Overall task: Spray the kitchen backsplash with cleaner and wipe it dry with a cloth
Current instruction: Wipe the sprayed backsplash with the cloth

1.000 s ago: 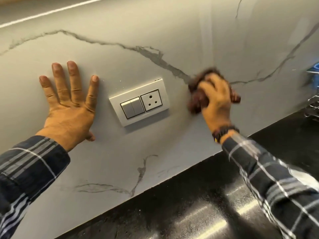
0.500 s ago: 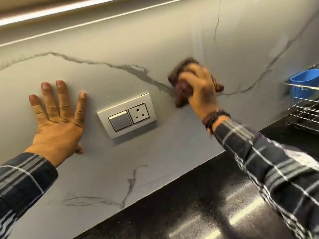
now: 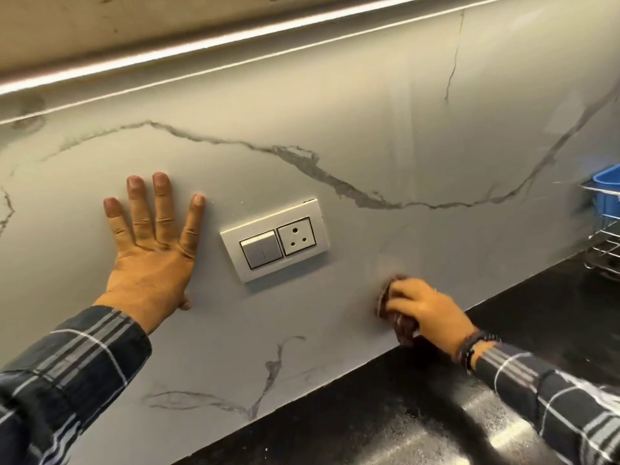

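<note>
Right hand (image 3: 424,308) has its fingers (image 3: 401,290) clenched around a crumpled dark brown cloth (image 3: 397,318), pressing it onto the grey veined marble-look backsplash (image 3: 352,122) — low down, just above the glossy black tabletop (image 3: 385,414). The cloth's at about 4 o'clock from the white switch-and-socket plate (image 3: 274,239). Left hand (image 3: 152,260) is flat on the wall at the plate's 9 o'clock — fingers spread, holding nothing.

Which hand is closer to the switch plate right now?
Left. The left hand lies flat on the backsplash just left of the switch plate; the right hand, pressing the cloth, is farther off, lower right.
</note>
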### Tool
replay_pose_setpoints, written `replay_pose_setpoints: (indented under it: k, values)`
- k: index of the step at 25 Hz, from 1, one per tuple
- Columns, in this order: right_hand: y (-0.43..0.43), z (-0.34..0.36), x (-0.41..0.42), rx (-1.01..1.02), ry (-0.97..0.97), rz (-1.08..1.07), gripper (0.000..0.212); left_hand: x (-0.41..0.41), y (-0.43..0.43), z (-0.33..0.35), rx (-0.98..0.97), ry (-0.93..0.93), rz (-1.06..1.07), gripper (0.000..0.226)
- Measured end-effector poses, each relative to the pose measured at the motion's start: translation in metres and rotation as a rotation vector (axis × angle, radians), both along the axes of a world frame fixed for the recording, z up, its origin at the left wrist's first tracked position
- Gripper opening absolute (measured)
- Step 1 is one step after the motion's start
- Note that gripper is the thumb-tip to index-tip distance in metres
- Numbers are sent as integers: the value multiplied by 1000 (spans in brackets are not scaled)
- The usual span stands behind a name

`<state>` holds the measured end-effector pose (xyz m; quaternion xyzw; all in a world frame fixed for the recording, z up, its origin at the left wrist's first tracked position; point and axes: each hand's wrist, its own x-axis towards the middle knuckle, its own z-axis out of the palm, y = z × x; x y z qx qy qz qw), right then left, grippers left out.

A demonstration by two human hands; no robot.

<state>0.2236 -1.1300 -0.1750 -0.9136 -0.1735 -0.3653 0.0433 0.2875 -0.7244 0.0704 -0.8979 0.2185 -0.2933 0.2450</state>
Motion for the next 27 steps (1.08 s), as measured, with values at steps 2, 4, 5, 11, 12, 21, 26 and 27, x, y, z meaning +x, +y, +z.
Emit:
replay_pose_setpoints:
  k: [2,4,5,11,12,21,26,27]
  values:
    - [4,81,18,128,-199,20,29,-1,0,-1,-13,10,10,185]
    - [6,169,41,262,-435,-26,30,-5,-1,-1,-20,26,32,184]
    - [8,208,50,339,-544,-90,29,-6,-2,-1,-21,31,38,183]
    - [63,248,63,547,-686,-192,30,-4,0,1,2,49,61,185]
    - [69,221,58,396,-646,-110,28,-6,-2,2,-5,75,93,183]
    - [73,296,70,821,-792,-310,36,-20,-10,7,-44,149,163,166]
    - [161,308,77,834,-805,-280,45,-20,-14,6,-39,136,182,150]
    - [179,303,77,710,-777,-182,46,-21,-14,7,-44,143,189,149]
